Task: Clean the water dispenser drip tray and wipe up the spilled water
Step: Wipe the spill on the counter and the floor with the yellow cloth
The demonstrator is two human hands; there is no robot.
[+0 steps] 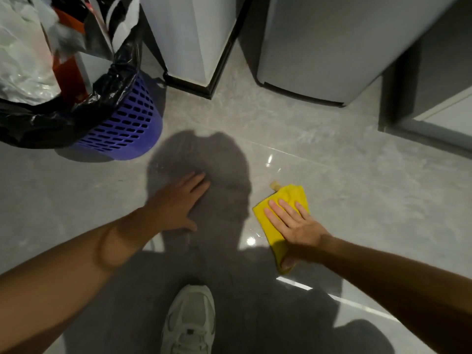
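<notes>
Cloth (288,198), yellow, lies on the big shiny gray floor (332,175). White machines (319,47) stand behind, and a purple bin (132,118) is at the left. I see my right hand (293,223) pressing flat on it. My left hand (178,200) lies flat on the floor, well apart.

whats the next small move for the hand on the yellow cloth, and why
Probably slide the right hand, which lies flat on the yellow cloth, a little left and back toward the person, over the glistening patch on the floor. That patch shines like leftover water right beside the cloth, and the left hand rests flat on the floor as a brace.
</notes>
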